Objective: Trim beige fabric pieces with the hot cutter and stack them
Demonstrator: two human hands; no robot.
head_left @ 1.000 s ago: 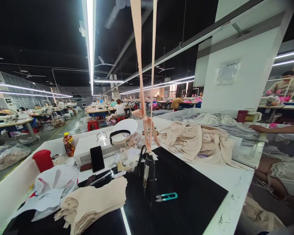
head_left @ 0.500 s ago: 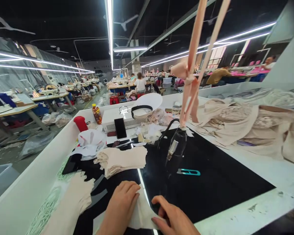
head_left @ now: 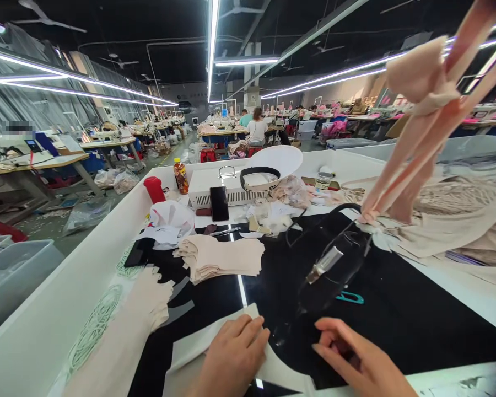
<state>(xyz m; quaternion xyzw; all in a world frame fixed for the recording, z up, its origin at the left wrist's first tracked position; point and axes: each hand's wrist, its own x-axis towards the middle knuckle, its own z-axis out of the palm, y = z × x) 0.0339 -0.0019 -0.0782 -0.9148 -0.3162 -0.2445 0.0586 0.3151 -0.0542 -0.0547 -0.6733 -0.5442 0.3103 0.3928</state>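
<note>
My left hand [head_left: 237, 353] lies flat on a cream fabric piece [head_left: 281, 372], its fingers stretched out. This piece has one curved edge and rests on the black board [head_left: 400, 331]. To the right, my right hand [head_left: 359, 355] hovers over the board, apart from the fabric. Its fingers are bent, with a gap between thumb and forefinger and nothing visible in them. Beyond it lie teal thread snips [head_left: 350, 298], partly behind a dark hanging device with a white-labelled metal part [head_left: 324, 264]. A stack of cream fabric pieces [head_left: 227, 256] lies ahead of my left hand.
More cut cream pieces [head_left: 124, 331] and green cord bundles [head_left: 95, 325] lie along the left wall. At the back are a phone [head_left: 219, 203], a white box [head_left: 202, 190], a visor [head_left: 260, 179] and a bottle [head_left: 181, 176]. Knotted pink strips [head_left: 421, 127] hang at right, before piled fabric.
My right hand has come off the fabric and moved right. More of the fabric piece now shows around my left hand. The view has turned, and the pink strips appear closer and farther right.
</note>
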